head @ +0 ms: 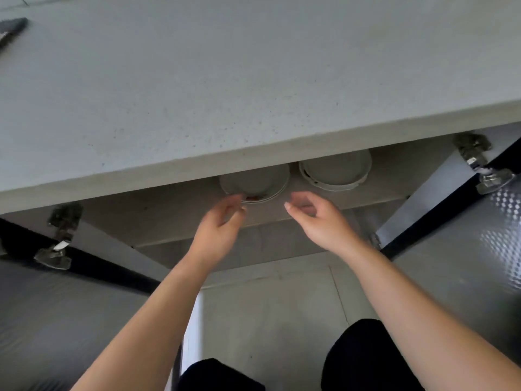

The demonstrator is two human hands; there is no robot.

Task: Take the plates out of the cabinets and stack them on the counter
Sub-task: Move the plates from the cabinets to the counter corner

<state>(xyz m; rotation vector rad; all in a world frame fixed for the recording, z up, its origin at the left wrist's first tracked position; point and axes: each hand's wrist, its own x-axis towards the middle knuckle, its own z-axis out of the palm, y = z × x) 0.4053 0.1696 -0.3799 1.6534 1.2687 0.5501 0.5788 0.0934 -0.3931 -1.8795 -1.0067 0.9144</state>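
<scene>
Grey worktop (pixel 197 80) above, open cabinet shelf (pixel 375 190) below. The left plate (pixel 259 182) sits there beside another stack (pixel 335 170). Left hand (pixel 218 224) and right hand (pixel 315 218) flank it, each grip spread and holding nothing. Risk I see: lift too early and the rim clips the worktop edge.

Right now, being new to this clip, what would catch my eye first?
Both hands reach into the open cabinet under the grey counter. The left hand is at the rim of the left plate stack; the right hand hovers open beside it. A second plate stack sits further right.
</scene>
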